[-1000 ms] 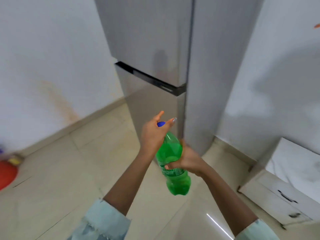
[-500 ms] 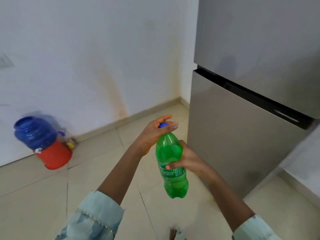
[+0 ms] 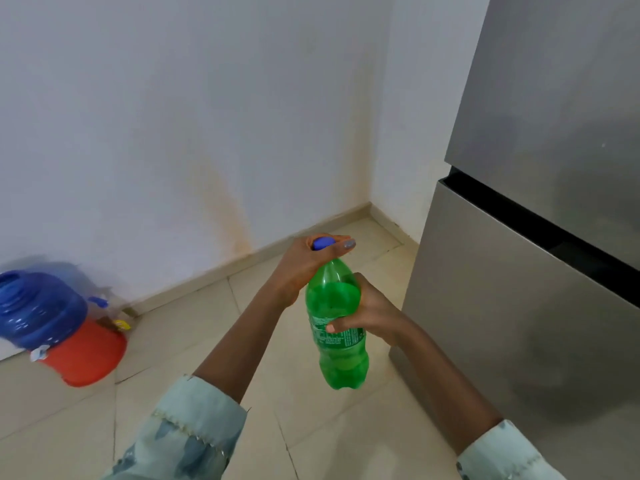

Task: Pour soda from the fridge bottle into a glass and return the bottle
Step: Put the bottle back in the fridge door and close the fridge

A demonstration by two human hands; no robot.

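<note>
The bottle (image 3: pixel 337 306), green and upright, hangs in mid-air at lower centre of the frame, above the floor (image 3: pixel 180 327) tiles. The right grip (image 3: pixel 374 313) wraps its middle at the label, thumb across the front. The left grip (image 3: pixel 304 268) closes over the blue cap (image 3: pixel 323 243) from above, fingers curled round it. The fridge (image 3: pixel 519 306) fills the right of the frame, both doors shut. Its near vertical edge stands just right of the bottle and the right grip, apart from them. Left of the arms the floor lies open up to the skirting (image 3: pixel 214 278) at the wall. At the far left edge a blue jug (image 3: pixel 38 306) sits touching a red tub (image 3: pixel 86 355), near the wall, well apart from the bottle.
</note>
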